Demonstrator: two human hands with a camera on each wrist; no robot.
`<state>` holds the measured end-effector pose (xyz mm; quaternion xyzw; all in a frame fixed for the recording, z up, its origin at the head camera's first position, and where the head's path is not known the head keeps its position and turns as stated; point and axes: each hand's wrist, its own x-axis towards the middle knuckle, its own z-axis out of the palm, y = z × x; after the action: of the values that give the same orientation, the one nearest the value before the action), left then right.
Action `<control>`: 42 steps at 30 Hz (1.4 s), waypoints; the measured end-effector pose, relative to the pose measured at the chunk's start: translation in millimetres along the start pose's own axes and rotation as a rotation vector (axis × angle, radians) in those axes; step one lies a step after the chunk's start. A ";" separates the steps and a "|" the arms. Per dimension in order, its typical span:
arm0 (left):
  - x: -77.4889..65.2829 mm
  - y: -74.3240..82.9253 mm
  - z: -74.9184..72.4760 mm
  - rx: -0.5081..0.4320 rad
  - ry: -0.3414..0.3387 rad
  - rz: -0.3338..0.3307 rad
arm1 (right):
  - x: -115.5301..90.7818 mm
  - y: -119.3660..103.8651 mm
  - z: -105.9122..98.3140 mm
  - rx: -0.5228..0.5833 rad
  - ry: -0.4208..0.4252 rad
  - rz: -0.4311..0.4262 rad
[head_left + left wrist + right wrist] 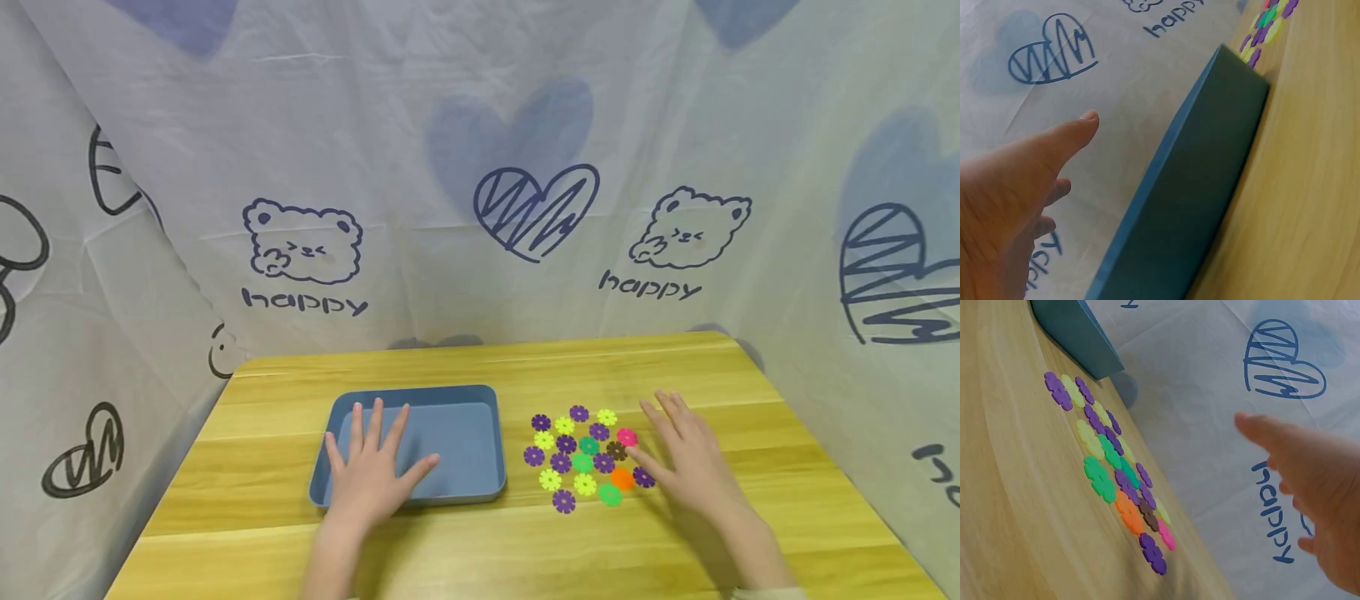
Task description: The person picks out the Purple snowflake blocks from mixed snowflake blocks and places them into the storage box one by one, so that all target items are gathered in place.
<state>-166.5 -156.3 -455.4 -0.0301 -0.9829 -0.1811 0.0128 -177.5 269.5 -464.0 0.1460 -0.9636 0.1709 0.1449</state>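
Note:
My left hand (371, 479) hovers with fingers spread over the front left of a blue-grey rectangular tray (465, 446). In the left wrist view its thumb (1075, 137) points out above the tray's side wall (1179, 187), holding nothing. My right hand (693, 462) hangs just right of a group of flat, flower-shaped plastic discs (582, 462), its fingers extended. Purple, yellow and green discs are the most common, with an orange disc (622, 478), a brown one (617, 451) and a pink one (627, 437) among them. The right wrist view shows the right hand (1316, 494) raised above the tabletop.
The discs lie flat on a wooden table (480, 554), just right of the tray. White cloth (412, 125) printed with hearts and bears hangs behind the table and along both sides.

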 end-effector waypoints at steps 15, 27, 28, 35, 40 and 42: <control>-21.3 -62.7 -37.0 0.045 0.172 0.054 | 4.7 -23.6 0.1 0.105 0.408 -0.349; -22.1 -100.7 -29.4 0.040 0.088 0.017 | -0.7 -59.4 46.4 0.208 0.209 -0.260; -22.0 -102.5 -28.3 0.033 0.084 0.013 | -1.8 -62.0 50.3 0.233 0.152 -0.208; -28.0 -116.3 -13.3 0.030 0.027 -0.031 | -9.8 -74.1 70.2 0.307 -0.126 0.095; -28.9 -120.0 -5.9 -0.021 -0.026 -0.063 | -13.3 -74.5 73.9 0.278 -0.134 0.139; -28.5 -121.5 -4.8 -0.041 -0.044 -0.070 | -13.6 -74.4 74.7 0.281 -0.140 0.141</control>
<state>-145.7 -272.9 -495.2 0.0000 -0.9795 -0.2007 -0.0157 -157.6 178.0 -514.3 0.1083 -0.9457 0.3033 0.0431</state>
